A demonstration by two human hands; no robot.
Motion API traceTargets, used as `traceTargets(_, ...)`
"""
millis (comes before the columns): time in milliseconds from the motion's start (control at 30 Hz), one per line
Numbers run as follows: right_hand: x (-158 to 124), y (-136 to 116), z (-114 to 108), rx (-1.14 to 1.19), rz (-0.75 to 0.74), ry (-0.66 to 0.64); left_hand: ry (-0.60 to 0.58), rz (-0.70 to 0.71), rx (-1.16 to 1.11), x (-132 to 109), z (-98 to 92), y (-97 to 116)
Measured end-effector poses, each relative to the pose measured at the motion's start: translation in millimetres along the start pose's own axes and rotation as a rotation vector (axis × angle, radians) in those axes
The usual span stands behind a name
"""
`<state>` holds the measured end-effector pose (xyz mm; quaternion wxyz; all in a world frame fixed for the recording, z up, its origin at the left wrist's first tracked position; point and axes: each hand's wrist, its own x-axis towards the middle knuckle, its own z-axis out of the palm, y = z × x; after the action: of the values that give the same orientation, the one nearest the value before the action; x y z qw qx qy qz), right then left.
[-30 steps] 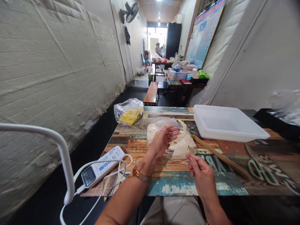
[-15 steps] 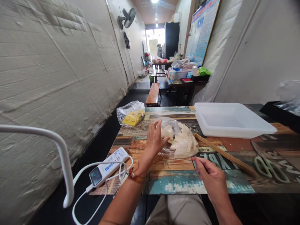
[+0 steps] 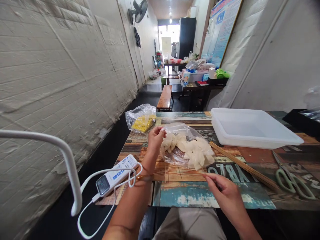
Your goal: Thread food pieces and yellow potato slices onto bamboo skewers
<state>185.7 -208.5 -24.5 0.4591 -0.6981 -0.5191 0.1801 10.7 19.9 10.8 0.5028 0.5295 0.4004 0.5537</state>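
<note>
My left hand [image 3: 156, 137] is closed on a pale flat food piece [image 3: 167, 142] and lifts it out of the clear plastic bag [image 3: 190, 150] lying on the patterned table [image 3: 200, 195]. More pale pieces fill the bag. My right hand [image 3: 223, 191] rests near the table's front edge, its fingers pinched around a thin wooden skewer that I can barely make out. A bundle of long wooden skewers [image 3: 245, 168] lies diagonally just right of the bag.
A white plastic tray [image 3: 252, 128] stands at the back right, green-handled scissors [image 3: 290, 175] at the right. A bag with yellow contents [image 3: 141, 120] lies at the back left. A white device with cable [image 3: 116, 173] sits left. A brick wall runs along the left.
My left hand reached into the bag, closed on a pale piece and has drawn it up and to the left. My right hand stayed low near the front edge.
</note>
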Motion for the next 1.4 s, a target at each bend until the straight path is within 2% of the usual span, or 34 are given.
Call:
traceTargets(133, 15, -9, 17, -0.069, -0.117, -0.044, -0.035, 0.015, -0.06, -3, -0.2, 7)
traceTargets(300, 36, -18, 40, -0.217, -0.221, -0.076, -0.013, 0.036, -0.067, -3, -0.6, 12)
traceTargets(467, 57, -33, 62, -0.453, -0.229, -0.12, -0.034, 0.076, -0.092, -8, -0.5, 16)
traceTargets(567, 68, -45, 78, -0.516, -0.199, -0.152, -0.031, 0.093, -0.096, -10, 0.7, 18)
traceTargets(767, 78, -59, 107, -0.413, -0.207, -0.221, -0.033, 0.082, -0.101, -10, 0.8, 18)
traceTargets(900, 76, -54, 111, -0.289, -0.209, -0.244, -0.021, 0.069, -0.095, -10, -1.0, 16)
traceTargets(1033, 78, -54, 117, -0.201, -0.201, -0.217, -0.055, 0.113, -0.043, -10, 0.8, 12)
traceTargets(1200, 81, -64, 124, -0.165, -0.266, -0.256, -0.047, 0.263, 0.24, -12, 4.6, 13)
traceTargets(1333, 69, -58, 106, -0.12, -0.322, -0.239, 0.039, 0.604, 0.535, -25, 8.1, 19)
traceTargets(1400, 61, -49, 90, -0.09, -0.355, -0.209, 0.019, 0.748, 0.597, -35, 12.5, 20)
